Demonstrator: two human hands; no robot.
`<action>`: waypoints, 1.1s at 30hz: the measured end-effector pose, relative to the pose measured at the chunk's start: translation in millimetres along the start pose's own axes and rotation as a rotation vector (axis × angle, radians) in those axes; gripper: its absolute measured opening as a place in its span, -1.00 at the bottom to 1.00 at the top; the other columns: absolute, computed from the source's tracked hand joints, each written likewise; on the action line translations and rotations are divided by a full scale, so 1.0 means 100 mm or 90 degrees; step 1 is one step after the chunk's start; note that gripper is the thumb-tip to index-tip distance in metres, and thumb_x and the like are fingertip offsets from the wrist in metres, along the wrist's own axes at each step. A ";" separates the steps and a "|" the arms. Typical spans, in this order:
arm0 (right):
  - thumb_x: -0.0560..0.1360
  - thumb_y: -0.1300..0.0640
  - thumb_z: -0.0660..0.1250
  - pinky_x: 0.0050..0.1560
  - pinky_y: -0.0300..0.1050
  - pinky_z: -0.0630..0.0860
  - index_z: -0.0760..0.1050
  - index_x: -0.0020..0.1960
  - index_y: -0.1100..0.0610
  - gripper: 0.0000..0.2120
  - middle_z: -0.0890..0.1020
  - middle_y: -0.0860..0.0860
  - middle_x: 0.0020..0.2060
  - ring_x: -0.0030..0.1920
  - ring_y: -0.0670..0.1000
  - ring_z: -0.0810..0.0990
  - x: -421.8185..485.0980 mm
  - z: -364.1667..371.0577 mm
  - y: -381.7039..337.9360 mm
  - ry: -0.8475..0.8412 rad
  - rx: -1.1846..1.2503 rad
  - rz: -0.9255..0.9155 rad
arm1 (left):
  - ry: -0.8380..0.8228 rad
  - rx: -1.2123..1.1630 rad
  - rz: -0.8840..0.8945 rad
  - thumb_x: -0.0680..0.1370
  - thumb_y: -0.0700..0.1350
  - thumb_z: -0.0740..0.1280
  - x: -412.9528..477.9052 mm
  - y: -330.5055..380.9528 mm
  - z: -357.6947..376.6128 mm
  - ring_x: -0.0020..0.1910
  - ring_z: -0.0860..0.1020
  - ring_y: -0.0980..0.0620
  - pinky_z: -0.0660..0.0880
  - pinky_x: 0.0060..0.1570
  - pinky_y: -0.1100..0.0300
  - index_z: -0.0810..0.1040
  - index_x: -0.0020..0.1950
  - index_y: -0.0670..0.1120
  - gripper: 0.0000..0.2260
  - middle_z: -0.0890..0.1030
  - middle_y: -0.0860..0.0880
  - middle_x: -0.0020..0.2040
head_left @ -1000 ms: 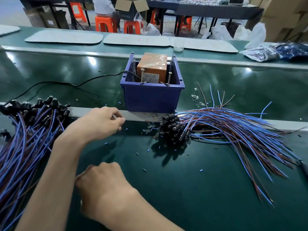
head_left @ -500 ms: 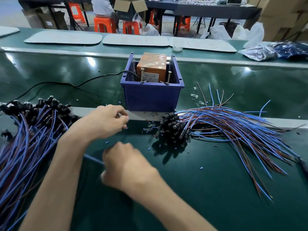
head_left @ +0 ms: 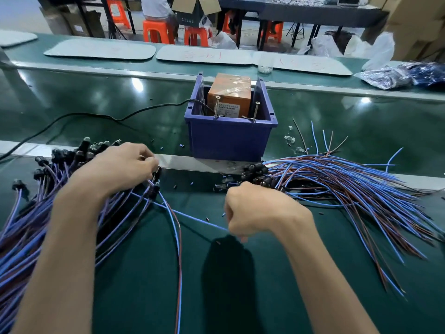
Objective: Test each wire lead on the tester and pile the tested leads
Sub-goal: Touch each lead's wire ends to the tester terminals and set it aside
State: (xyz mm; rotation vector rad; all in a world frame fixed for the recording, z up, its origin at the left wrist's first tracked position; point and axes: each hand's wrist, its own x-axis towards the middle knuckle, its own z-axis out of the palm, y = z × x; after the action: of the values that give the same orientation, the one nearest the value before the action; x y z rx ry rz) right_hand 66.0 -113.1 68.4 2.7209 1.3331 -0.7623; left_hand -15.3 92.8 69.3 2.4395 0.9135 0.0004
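Note:
An orange tester box (head_left: 228,98) with two upright screws sits inside a blue bin (head_left: 228,141) at the middle of the green bench. A large pile of blue and brown leads (head_left: 31,225) with black plugs lies at the left. A second pile (head_left: 349,189) fans out at the right. My left hand (head_left: 120,165) pinches the black plug end of a lead (head_left: 177,227) at the edge of the left pile. My right hand (head_left: 260,210) is a fist closed on a blue wire (head_left: 192,216) stretched between both hands.
A black power cable (head_left: 96,115) runs left from the bin. A metal strip (head_left: 183,162) crosses the bench under the bin. Small black and blue bits (head_left: 207,219) litter the surface. Plastic bags (head_left: 397,75), grey mats (head_left: 101,49) and a seated person (head_left: 156,8) are beyond.
My right hand has swung right and forward, pulling a blue wire taut from the left pile. My left hand stayed near the pile's edge, now pinching a plug.

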 end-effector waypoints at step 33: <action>0.45 0.24 0.36 -0.16 -0.26 0.53 0.53 0.00 0.00 -0.80 0.62 -0.10 -0.15 -0.14 -0.10 0.55 0.28 -0.01 0.11 0.160 0.665 -0.167 | -0.017 -0.288 0.309 0.32 -0.26 0.44 -0.19 0.47 0.29 -0.32 0.58 0.11 0.52 -0.19 0.20 0.45 -0.28 -0.01 -0.78 0.65 0.01 -0.27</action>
State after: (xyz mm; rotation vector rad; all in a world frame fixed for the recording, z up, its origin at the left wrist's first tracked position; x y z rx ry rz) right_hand 88.4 -99.2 54.9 3.5143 1.7113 -1.5435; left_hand 3.9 37.5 70.9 2.1598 0.2488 0.3126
